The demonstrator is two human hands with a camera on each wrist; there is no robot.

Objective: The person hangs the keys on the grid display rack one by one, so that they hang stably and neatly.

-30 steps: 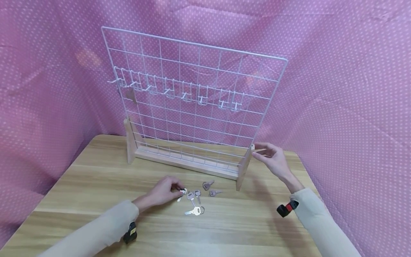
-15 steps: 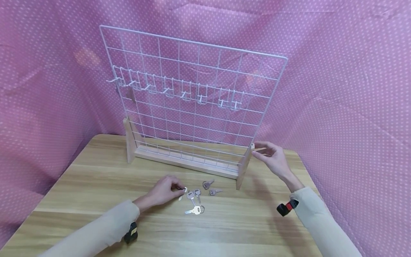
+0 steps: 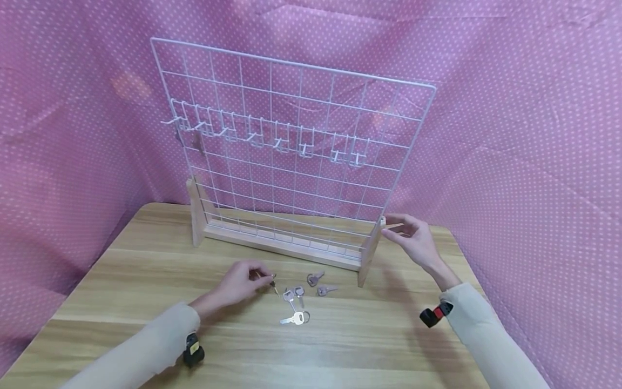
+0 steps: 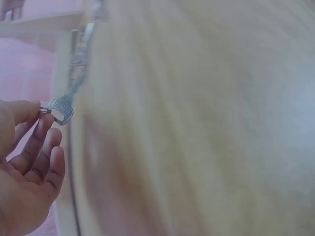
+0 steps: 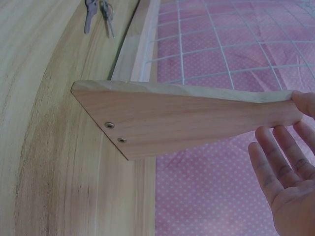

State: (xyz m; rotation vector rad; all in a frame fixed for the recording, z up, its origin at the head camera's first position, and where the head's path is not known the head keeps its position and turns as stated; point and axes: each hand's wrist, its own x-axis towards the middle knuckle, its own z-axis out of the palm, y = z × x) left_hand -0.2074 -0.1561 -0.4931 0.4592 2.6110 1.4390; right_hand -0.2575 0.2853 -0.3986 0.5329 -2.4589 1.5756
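My left hand [image 3: 238,283] pinches the split ring of a silver key [image 4: 62,107] between thumb and index finger. The key hangs just above the table in the head view, its blade pointing away from the fingers in the left wrist view. My right hand [image 3: 417,244] grips the top of the wooden side support [image 5: 187,115], thumb on one edge and fingers at the other. That support carries a white wire grid rack [image 3: 286,173]. Several more keys lie on the table in front of it, among them a shiny key [image 3: 293,319] with a ring.
A row of white hooks [image 3: 252,139] spans the grid. The left wooden support [image 3: 196,213] and a base bar [image 3: 282,247] stand on the wooden table [image 3: 340,346]. Pink dotted cloth [image 3: 510,162] surrounds the table's back and sides.
My left hand has lifted one key by its ring off the table and drawn it slightly left, away from the other keys. The right hand stays on the support.
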